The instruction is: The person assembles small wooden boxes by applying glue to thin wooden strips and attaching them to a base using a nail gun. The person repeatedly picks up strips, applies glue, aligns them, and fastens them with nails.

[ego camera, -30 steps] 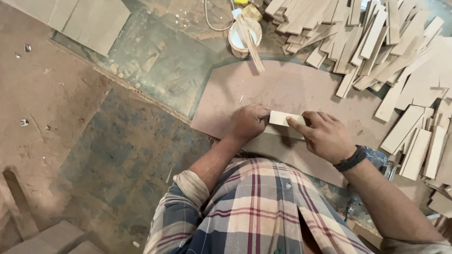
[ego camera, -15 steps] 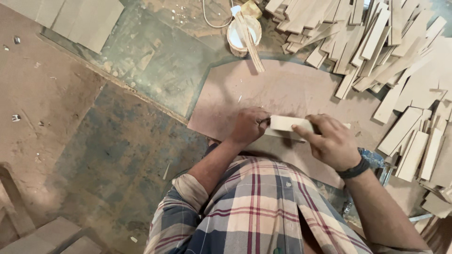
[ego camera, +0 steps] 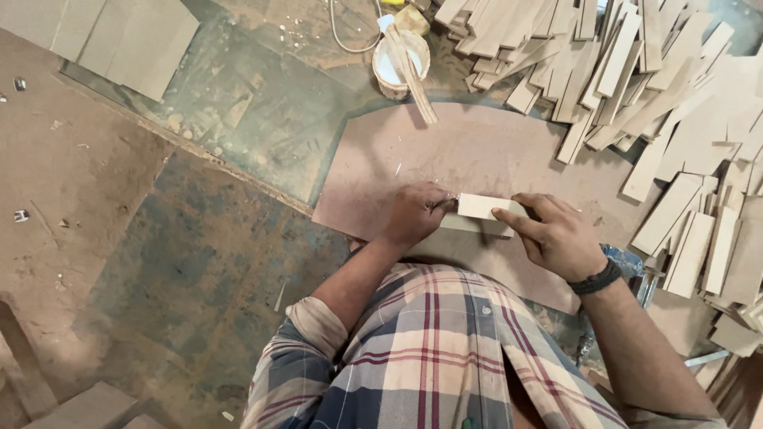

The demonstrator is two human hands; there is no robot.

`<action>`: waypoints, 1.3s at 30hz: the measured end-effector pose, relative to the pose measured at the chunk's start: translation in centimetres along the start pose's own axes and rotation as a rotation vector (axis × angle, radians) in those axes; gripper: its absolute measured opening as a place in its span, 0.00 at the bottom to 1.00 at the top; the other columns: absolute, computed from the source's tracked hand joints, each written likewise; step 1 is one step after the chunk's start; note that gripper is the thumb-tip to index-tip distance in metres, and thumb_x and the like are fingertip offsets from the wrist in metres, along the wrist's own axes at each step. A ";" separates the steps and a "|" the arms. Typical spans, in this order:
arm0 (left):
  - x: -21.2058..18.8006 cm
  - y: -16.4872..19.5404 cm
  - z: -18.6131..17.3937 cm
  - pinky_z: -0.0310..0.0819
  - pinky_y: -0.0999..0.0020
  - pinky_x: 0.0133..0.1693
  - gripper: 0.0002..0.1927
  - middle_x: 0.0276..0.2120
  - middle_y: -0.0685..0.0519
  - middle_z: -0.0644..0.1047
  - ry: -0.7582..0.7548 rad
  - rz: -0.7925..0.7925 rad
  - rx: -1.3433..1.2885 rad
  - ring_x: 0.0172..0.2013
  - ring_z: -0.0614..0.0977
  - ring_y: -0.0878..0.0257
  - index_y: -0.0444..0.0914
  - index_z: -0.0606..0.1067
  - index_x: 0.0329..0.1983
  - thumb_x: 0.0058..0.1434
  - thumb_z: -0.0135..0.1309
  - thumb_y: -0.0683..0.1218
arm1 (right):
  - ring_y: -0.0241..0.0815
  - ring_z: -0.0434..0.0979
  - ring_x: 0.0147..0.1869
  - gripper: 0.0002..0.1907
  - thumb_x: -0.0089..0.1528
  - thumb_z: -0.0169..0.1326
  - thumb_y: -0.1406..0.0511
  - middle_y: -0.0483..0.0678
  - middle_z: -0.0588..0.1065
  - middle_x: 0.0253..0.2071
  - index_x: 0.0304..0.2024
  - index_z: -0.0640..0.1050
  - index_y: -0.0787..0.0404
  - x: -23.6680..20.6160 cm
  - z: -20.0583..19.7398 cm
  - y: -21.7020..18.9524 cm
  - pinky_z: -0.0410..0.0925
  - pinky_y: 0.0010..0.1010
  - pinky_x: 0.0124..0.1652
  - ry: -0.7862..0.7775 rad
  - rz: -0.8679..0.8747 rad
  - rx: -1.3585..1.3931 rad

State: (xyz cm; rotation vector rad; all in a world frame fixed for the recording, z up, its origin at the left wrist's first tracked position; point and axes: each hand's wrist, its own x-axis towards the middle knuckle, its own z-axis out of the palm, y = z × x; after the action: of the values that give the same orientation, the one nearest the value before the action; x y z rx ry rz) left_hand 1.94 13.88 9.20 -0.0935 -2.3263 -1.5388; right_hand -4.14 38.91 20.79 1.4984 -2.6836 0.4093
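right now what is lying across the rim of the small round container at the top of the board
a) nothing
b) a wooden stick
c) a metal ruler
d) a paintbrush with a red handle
b: a pale wooden stick lies slanted across the small round container, its lower end reaching out over the brown board.

Left hand (ego camera: 413,214) and right hand (ego camera: 556,234) gripping pale wooden block (ego camera: 486,213) on brown board (ego camera: 477,151), glue pot (ego camera: 400,63) beyond board, wood strips (ego camera: 636,71) right of board.
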 end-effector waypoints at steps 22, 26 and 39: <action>1.6 -1.3 -0.6 0.78 0.56 0.37 0.04 0.32 0.46 0.82 -0.025 -0.004 0.149 0.34 0.83 0.48 0.40 0.83 0.32 0.54 0.61 0.41 | 0.54 0.73 0.65 0.29 0.56 0.58 0.71 0.55 0.74 0.61 0.61 0.76 0.48 0.6 2.1 0.6 0.67 0.42 0.62 -0.046 0.017 -0.085; 1.1 -2.7 -1.2 0.80 0.60 0.43 0.07 0.37 0.46 0.83 -0.023 0.093 0.097 0.39 0.85 0.49 0.38 0.83 0.37 0.55 0.58 0.39 | 0.51 0.76 0.63 0.27 0.56 0.64 0.68 0.54 0.77 0.58 0.58 0.76 0.56 -2.2 2.9 2.0 0.63 0.49 0.65 0.383 0.229 0.163; -1.8 -5.7 -9.5 0.78 0.68 0.45 0.10 0.38 0.45 0.83 -0.048 -0.155 0.190 0.39 0.85 0.57 0.32 0.81 0.44 0.58 0.58 0.36 | 0.42 0.82 0.56 0.21 0.62 0.64 0.65 0.53 0.80 0.52 0.56 0.78 0.66 -3.8 11.5 -2.7 0.74 0.31 0.54 0.688 0.653 0.684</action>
State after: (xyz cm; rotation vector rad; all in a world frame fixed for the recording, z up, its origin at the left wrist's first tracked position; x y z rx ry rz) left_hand 4.59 3.17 6.93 0.1001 -2.5573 -1.3880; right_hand 1.25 37.89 9.60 0.2950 -2.4260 1.6326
